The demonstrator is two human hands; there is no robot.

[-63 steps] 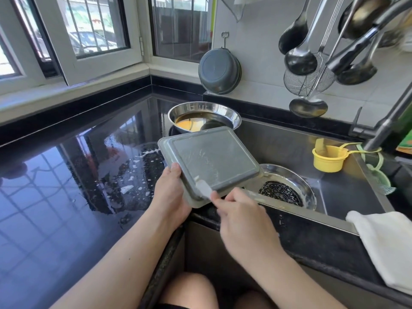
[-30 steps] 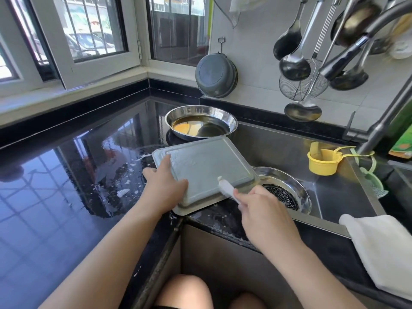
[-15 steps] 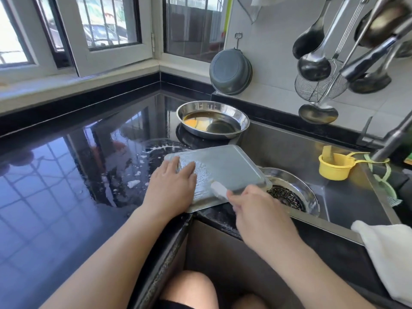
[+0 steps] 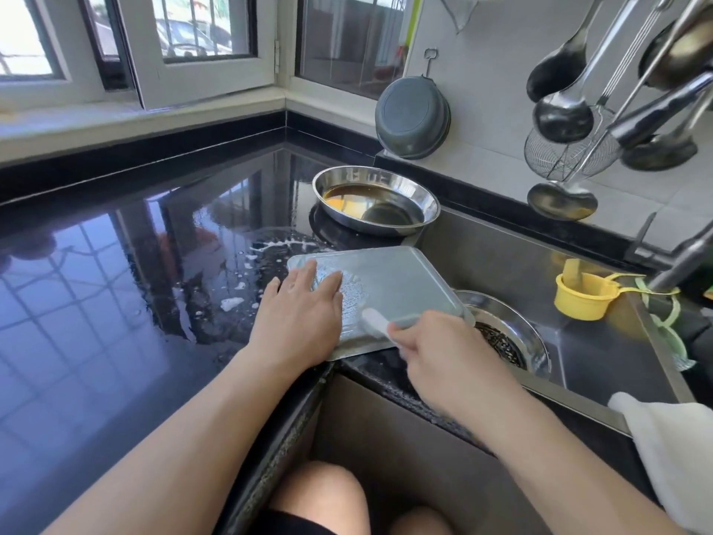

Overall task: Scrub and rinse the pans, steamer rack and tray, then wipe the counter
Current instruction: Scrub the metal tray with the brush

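- Rectangular grey metal tray: lies upside down across the corner where the glossy black stone tabletop meets the stainless steel sink; its far right end overhangs the basin. Soap film and bubbles on the left half of its upturned base.
- Left hand: laid flat on the tray's left end, fingers straight and slightly spread, pressing down; nothing held.
- Right hand: fingers curled round the handle of a small white brush, whose head touches the tray's near edge (bristles not clearly seen).
- Round shallow stainless steel pan: stands on the tabletop just behind the tray, apart from it, at the sink's back left corner; brown liquid with a yellow patch inside.
- Round steel dish with a dark wire scourer: in the sink basin, partly under the tray's right end.
- Small yellow plastic cup with handle: on the sink's right rim, near the tap.
- White cloth: draped at the sink's near right corner.
- White suds and wet patches: on the tabletop left of the tray.
- Grey round basin: hangs on the tiled wall behind the pan.
- Steel ladles and wire skimmer: hang at the upper right.
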